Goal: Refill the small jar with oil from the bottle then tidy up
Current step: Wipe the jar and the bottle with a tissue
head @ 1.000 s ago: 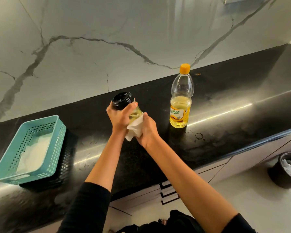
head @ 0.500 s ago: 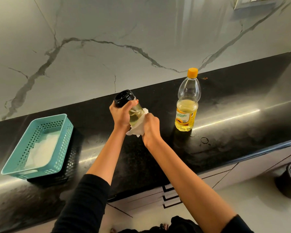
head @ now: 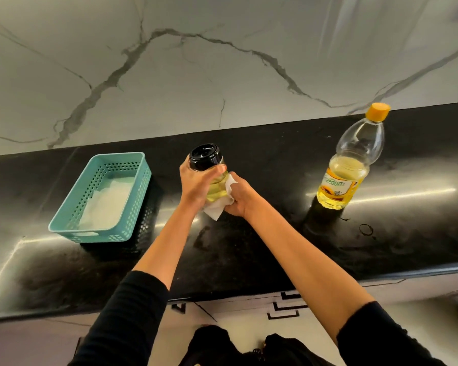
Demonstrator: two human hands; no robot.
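Bare counter (head: 262, 247) lies between the basket (head: 72, 223) at left and the bottle (head: 347, 175) at right.

Bright, counter (head: 275, 247) glare streaks, warped edges

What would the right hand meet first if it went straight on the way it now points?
The small jar: the right hand, holding a white tissue, points at its glass side, seemingly touching it. The left hand grips the jar from the other side.
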